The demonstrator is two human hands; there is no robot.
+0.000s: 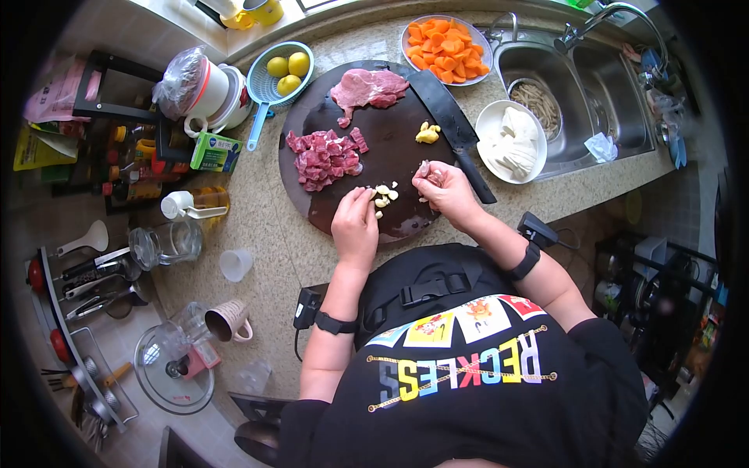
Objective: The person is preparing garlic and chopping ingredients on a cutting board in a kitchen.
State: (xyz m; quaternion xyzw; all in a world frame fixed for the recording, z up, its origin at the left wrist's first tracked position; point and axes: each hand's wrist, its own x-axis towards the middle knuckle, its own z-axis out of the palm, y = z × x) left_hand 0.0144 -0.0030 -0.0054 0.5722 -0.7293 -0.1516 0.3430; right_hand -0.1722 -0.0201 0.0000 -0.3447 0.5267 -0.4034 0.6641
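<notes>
On a round dark cutting board (390, 148), my left hand (356, 222) has its fingers pressed together at the left edge of a small pile of peeled garlic cloves (384, 200). To the right, the closed fingers of my right hand (445, 189) hold garlic skins (433, 179). Cubed red meat (324, 158) lies at the board's left, with a larger slab of meat (368, 90) behind it. A piece of ginger (427, 133) is above my right hand. The cleaver (443, 109) rests along the board's right edge, its handle pointing toward me.
Sliced carrots (445, 51) fill a plate behind the board. A white bowl (511, 142) stands right of the cleaver, beside the double sink (605, 101). At left are a blue colander (281, 74) with lemons, a green box (214, 153), a cup (236, 265) and a mug (228, 320).
</notes>
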